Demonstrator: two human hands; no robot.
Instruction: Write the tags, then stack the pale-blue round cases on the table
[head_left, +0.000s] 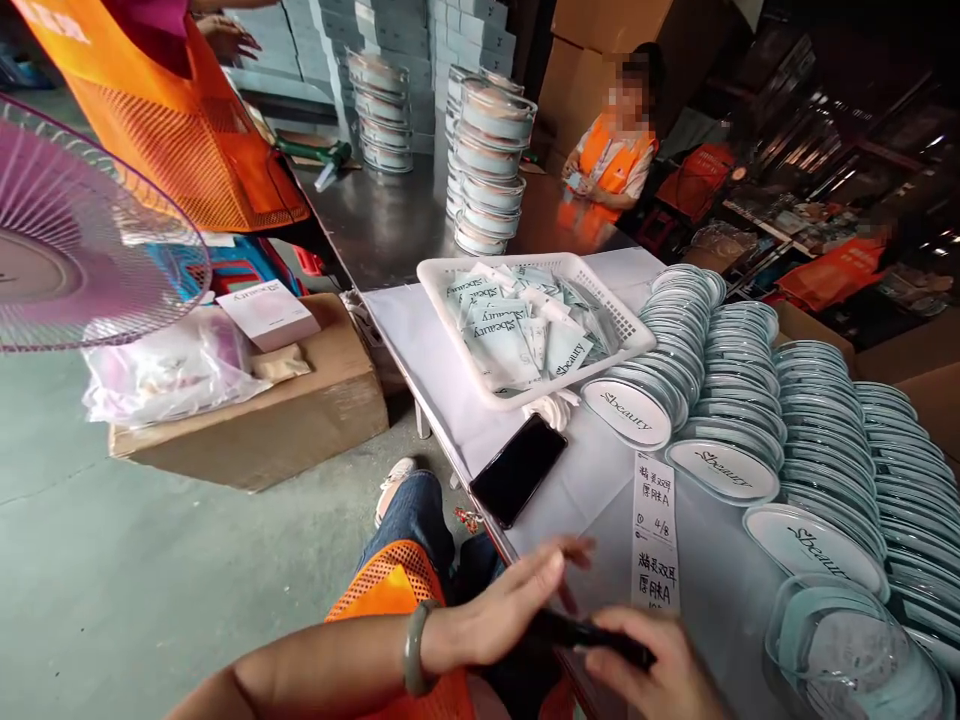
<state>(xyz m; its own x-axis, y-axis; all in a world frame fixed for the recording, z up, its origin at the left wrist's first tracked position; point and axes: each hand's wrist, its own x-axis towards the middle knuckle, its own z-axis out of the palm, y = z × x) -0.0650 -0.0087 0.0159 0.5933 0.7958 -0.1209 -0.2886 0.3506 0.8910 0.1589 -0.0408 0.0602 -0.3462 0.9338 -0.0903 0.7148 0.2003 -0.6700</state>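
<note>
As the right hand [667,660] pinches a slim black object [616,643] by the white-covered table's [592,490] edge, the left hand [510,605] extends loosely open beside it, contact unclear. Probably light, stiff and smooth, the object suits a grip along its sides.

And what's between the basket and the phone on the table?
A white ruffled thing, too unclear to name, lies between the basket and the phone in the head view.
</note>
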